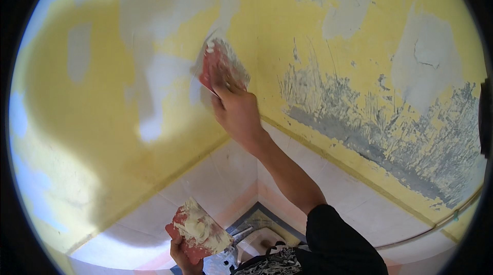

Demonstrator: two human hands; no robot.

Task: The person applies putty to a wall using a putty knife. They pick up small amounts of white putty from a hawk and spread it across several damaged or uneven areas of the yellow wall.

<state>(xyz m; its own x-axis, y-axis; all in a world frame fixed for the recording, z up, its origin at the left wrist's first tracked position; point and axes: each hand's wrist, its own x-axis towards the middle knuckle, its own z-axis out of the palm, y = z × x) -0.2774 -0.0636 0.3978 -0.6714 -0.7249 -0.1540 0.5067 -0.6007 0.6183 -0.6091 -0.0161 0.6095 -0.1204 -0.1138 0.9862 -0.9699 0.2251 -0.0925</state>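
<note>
My right hand is reaching up and grips a red putty spreader. Its blade lies on the left-hand yellow wall, close to the corner, over a bare grey patch. Low in the view, my left hand is closed round the edge of a second red putty spreader. A thick heap of cream putty covers much of that one. The fingers of my right hand are partly blurred.
Pale filled patches mark the left wall. The right wall has scraped, flaking paint. White tiles run below both walls. A thin pipe crosses at right; a white fixture stands below.
</note>
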